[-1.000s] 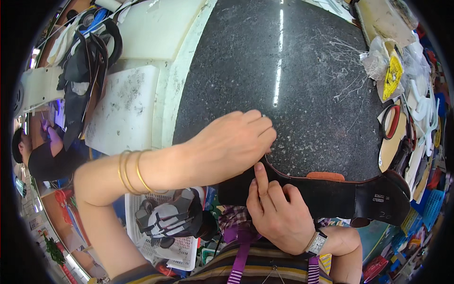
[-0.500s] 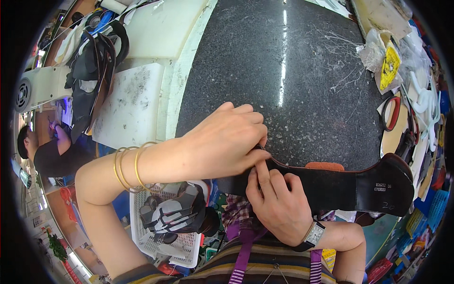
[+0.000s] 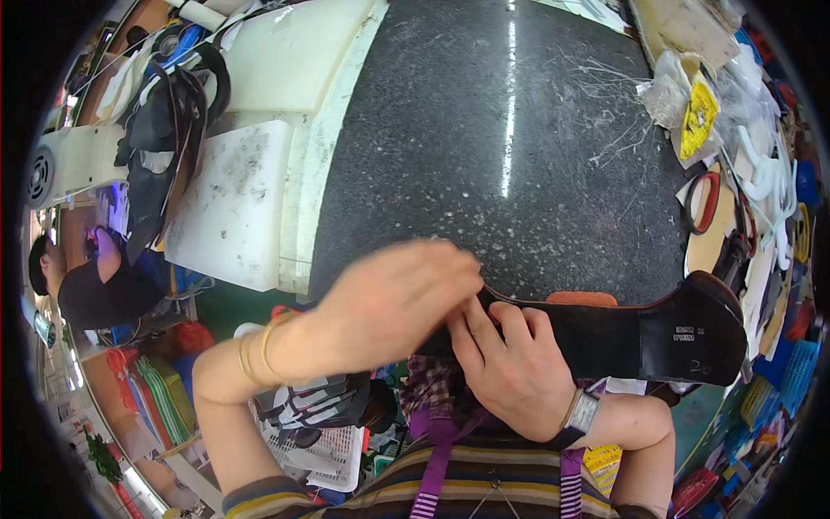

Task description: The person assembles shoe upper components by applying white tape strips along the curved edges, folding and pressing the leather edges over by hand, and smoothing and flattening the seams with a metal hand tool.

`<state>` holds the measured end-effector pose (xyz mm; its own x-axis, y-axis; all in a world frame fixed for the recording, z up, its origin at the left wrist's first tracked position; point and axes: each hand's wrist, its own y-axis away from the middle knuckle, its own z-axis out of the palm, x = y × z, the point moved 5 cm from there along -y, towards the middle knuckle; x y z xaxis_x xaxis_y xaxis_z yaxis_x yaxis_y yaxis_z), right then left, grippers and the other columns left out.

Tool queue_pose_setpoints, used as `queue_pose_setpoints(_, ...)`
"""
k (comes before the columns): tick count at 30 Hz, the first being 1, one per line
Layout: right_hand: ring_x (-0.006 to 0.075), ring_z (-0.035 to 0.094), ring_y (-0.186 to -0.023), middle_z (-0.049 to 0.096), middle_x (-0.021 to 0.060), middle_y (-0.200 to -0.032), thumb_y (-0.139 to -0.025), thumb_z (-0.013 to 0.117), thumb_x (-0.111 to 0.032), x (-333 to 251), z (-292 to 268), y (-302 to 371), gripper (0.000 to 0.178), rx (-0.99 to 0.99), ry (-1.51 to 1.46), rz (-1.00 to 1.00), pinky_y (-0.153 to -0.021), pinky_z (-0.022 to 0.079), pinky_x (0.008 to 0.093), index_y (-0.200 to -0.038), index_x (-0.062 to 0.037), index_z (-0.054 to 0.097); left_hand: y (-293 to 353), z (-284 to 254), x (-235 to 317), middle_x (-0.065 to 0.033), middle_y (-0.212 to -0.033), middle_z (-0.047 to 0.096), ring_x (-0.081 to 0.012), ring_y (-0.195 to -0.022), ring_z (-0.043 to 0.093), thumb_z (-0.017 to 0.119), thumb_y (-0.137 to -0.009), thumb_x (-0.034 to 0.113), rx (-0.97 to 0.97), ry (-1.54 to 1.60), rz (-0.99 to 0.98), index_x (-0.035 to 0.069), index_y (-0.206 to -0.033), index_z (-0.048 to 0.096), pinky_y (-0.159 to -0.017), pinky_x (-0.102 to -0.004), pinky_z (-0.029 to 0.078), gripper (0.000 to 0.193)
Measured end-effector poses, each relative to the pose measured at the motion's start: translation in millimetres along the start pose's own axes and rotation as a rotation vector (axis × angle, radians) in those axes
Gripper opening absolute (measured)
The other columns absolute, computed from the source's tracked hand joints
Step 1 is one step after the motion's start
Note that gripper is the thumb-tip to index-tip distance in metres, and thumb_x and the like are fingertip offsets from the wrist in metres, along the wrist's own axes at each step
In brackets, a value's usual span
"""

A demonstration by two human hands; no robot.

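A long black leather piece (image 3: 596, 346), which looks like a shoe upper, lies along the near edge of the dark stone slab. It has a thin brown edge, a brown tab (image 3: 583, 298) and pale markings near its right end. My right hand (image 3: 519, 372) holds the leather down, its bent fingers on its left part; the thumb is hidden. Blurred by motion, my left hand (image 3: 389, 294) curls over the leather's left end. Its fingers are drawn together, the tips close to my right index finger. Whatever lies between them is hidden.
The dark slab (image 3: 458, 147) stretches away from me. White boards (image 3: 238, 203) and black leather parts (image 3: 164, 147) are at the left. Red-handled scissors (image 3: 703, 203) and plastic scraps (image 3: 674, 99) lie at the right. Below my left arm stands a white basket (image 3: 341, 458). A person (image 3: 104, 285) sits far left.
My left hand has moved down and slightly left, lowering its forearm over the basket. My right hand stays on the leather. The whole view has shifted slightly.
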<state>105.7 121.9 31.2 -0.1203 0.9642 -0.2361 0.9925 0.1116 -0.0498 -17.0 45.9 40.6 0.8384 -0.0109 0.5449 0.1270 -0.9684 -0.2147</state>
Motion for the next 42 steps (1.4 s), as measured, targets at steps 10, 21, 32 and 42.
queue_pose_setpoints(10,0.0319,0.053,-0.116,0.055,0.0204,-0.127,-0.078,0.066,-0.016,31.6,-22.4,45.8,0.048,-0.075,-0.155,-0.087,-0.093,0.046,0.0406,-0.119,0.0085,0.057,4.0,18.7,31.2,-0.0166,-0.136,0.051,-0.0318,-0.121,0.052,0.072,-0.072,0.047,-0.237,-0.153,0.047,-0.004,-0.124,0.056,-0.103,-0.0422,0.043,0.074)
queue_pose_setpoints(21,0.0314,0.056,-0.109,0.058,0.0208,-0.121,-0.076,0.058,-0.011,19.3,-10.7,32.5,0.04,0.15,-0.047,0.068,-0.089,0.049,0.0418,-0.113,0.0057,0.062,1.9,20.3,17.1,-0.0156,-0.123,0.058,-0.0345,-0.114,0.057,0.083,-0.07,0.023,-0.184,0.213,-0.103,0.0,-0.127,0.052,-0.095,-0.0407,0.05,0.069)
queue_pose_setpoints(32,0.0261,0.065,-0.096,0.065,0.0127,-0.103,-0.078,0.065,-0.002,34.9,-25.0,19.5,0.032,0.199,-0.226,0.182,-0.074,0.056,0.032,-0.11,0.003,0.06,-12.7,14.5,21.8,-0.0163,-0.098,0.063,-0.0356,-0.091,0.063,0.076,-0.075,0.013,-0.115,0.118,-0.036,0.001,-0.1,0.057,-0.078,-0.04,0.053,0.034)
queue_pose_setpoints(42,0.0312,0.062,-0.112,0.063,0.0188,-0.119,-0.083,0.058,-0.006,26.6,-15.5,37.2,0.038,0.114,-0.135,0.089,-0.092,0.053,0.0382,-0.119,0.0053,0.06,-4.0,11.4,16.8,-0.0146,-0.117,0.062,-0.0286,-0.107,0.063,0.058,-0.082,0.006,-0.302,0.021,0.054,0.001,-0.106,0.058,-0.084,-0.0339,0.055,0.025)
